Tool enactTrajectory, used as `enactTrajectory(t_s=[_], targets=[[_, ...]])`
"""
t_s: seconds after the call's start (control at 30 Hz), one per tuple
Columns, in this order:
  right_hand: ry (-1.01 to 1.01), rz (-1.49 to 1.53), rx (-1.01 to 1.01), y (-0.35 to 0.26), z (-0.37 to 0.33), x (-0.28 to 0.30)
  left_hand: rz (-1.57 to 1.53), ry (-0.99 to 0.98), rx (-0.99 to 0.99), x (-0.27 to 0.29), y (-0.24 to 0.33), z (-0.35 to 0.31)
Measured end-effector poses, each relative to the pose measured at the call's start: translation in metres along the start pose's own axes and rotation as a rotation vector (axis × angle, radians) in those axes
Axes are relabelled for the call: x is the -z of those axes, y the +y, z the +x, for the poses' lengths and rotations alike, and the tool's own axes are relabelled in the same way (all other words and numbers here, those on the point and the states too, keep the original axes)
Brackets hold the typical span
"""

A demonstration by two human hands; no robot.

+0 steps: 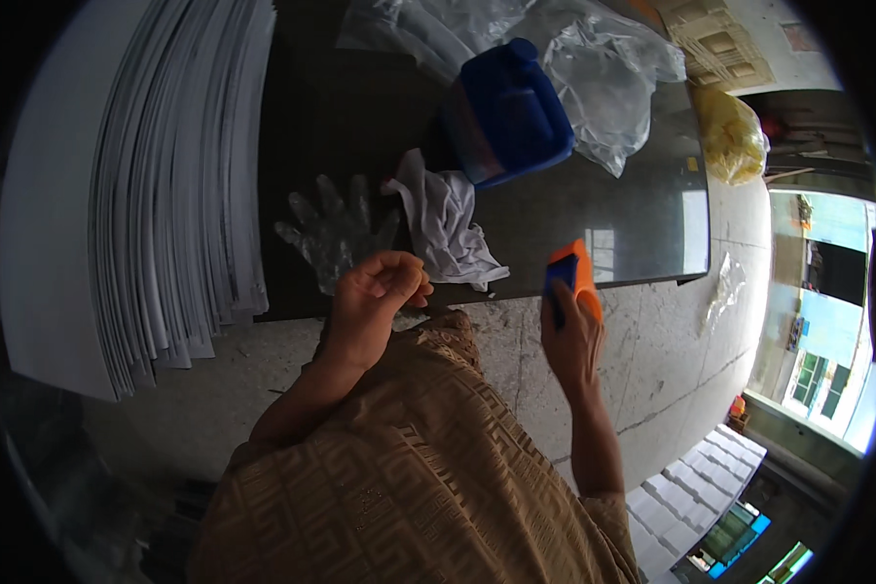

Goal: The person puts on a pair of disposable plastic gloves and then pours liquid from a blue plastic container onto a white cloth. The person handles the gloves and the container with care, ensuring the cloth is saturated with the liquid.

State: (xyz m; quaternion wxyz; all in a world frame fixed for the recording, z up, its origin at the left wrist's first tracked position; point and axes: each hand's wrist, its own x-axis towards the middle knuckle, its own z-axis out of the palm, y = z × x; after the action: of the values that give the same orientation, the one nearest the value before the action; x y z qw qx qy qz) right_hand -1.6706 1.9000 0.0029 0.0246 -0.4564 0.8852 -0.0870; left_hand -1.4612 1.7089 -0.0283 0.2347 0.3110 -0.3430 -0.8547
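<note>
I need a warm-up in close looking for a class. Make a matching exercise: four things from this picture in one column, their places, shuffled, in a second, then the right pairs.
Things
1. blue plastic jug
2. clear plastic glove with spread fingers
3. thick stack of thin white sheets
4. orange-and-blue wedge-shaped object

Places
A. gripped in the person's right hand
B. along the far left of the dark, shiny table
C. beside crumpled clear plastic sheeting
D. between the stack and a crumpled pale cloth

Right pairs: 1-C, 2-D, 3-B, 4-A
</note>
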Motion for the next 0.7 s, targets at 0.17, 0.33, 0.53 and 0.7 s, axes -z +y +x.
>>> enactTrajectory(t_s=[0.17,0.33,0.53,0.7], targets=[[-0.177,-0.573,0.000,0.071,0.053,-0.099,-0.011,0.036,-0.045,0.016,-0.016,0.003],[-0.163,-0.834,0.176,0.109,0.068,-0.170,0.000,0.141,-0.030,0.017,-0.016,-0.005],[-0.113,-0.865,0.289,0.102,0.062,-0.177,0.055,0.198,-0.043,0.025,-0.020,-0.007],[-0.089,-0.761,0.391,0.087,0.060,-0.187,0.089,0.170,-0.041,0.019,-0.019,-0.005]])
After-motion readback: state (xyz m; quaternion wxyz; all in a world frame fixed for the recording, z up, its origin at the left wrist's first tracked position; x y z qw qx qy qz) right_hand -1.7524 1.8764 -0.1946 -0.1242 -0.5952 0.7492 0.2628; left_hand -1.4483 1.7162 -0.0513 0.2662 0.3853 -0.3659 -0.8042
